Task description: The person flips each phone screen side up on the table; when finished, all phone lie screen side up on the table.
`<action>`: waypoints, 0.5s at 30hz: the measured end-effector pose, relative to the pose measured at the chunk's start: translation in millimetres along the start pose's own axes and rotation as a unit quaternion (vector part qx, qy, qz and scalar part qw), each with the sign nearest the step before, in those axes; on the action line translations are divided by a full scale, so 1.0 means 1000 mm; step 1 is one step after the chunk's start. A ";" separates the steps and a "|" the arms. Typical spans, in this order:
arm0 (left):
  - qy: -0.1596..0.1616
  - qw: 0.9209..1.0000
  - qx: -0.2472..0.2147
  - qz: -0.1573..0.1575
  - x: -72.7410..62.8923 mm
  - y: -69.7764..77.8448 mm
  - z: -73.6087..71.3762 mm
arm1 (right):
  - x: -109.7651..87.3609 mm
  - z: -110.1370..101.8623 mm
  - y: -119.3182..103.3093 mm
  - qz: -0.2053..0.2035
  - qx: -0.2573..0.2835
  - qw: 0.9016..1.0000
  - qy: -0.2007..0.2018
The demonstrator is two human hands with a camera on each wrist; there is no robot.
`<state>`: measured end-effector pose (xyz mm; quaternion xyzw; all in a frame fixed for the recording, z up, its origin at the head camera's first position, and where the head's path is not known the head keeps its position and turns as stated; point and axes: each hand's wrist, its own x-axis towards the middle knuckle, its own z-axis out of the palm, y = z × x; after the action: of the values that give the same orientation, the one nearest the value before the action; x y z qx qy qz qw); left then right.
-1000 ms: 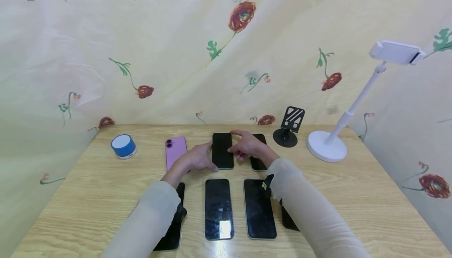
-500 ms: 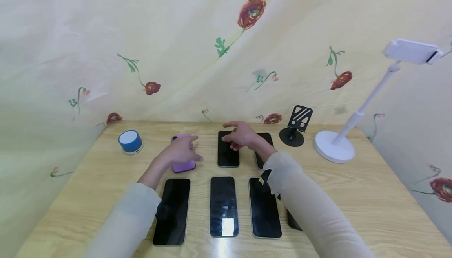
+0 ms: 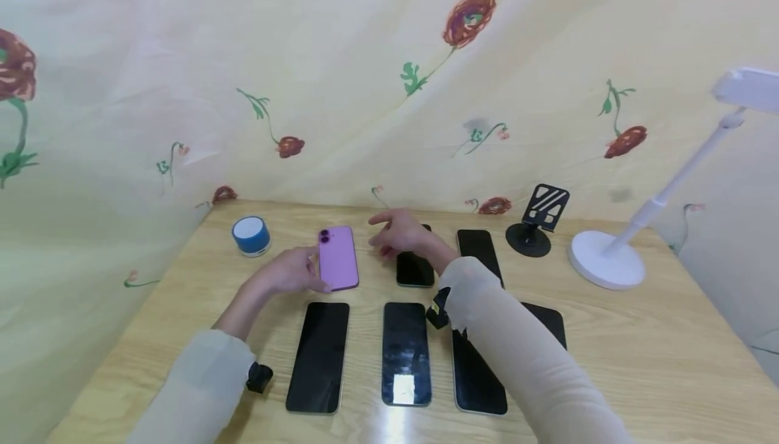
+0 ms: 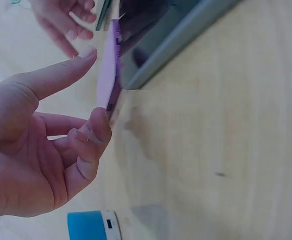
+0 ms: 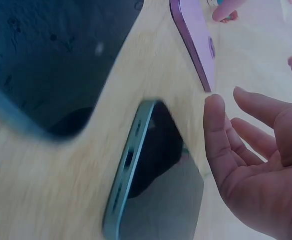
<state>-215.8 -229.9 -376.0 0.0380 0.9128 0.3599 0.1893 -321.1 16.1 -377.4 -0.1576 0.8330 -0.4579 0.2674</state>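
Note:
A purple phone (image 3: 338,258) lies back-up with its camera at the upper left. My left hand (image 3: 292,272) is at its left side, thumb by the lower corner and fingers by the upper left edge. In the left wrist view the thumb and bent fingers lie spread along the purple phone's (image 4: 107,75) edge. My right hand (image 3: 402,231) is over the upper left part of a black-screened phone (image 3: 415,270), partly hiding it. In the right wrist view, that hand (image 5: 260,160) has its fingers apart with nothing between them, and the fingertips point toward the purple phone.
In front lie black-screened phones (image 3: 318,356), several in a row, some partly under the right sleeve. Another phone (image 3: 477,248) lies back right. Behind stand a blue and white cylinder (image 3: 251,236), a black phone stand (image 3: 538,221) and a white stand (image 3: 607,259).
The left hand has left the middle black phone and moved left to the purple phone's left edge. The right hand has shifted left across the black phone. The head view has turned left.

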 end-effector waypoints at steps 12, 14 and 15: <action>0.006 1.000 0.011 -0.011 0.004 -0.009 0.011 | 0.029 0.026 -0.009 0.020 0.004 1.000 -0.021; 0.012 1.000 0.015 -0.011 0.005 -0.011 0.011 | 0.033 0.030 -0.011 0.024 -0.001 1.000 -0.019; 0.015 1.000 0.016 -0.010 0.005 -0.012 0.011 | 0.035 0.031 -0.012 0.026 -0.005 0.999 -0.019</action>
<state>-215.2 -230.6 -392.9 0.0266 0.9215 0.3436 0.1789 -330.4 -29.2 -391.4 -0.1459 0.8336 -0.4440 0.2944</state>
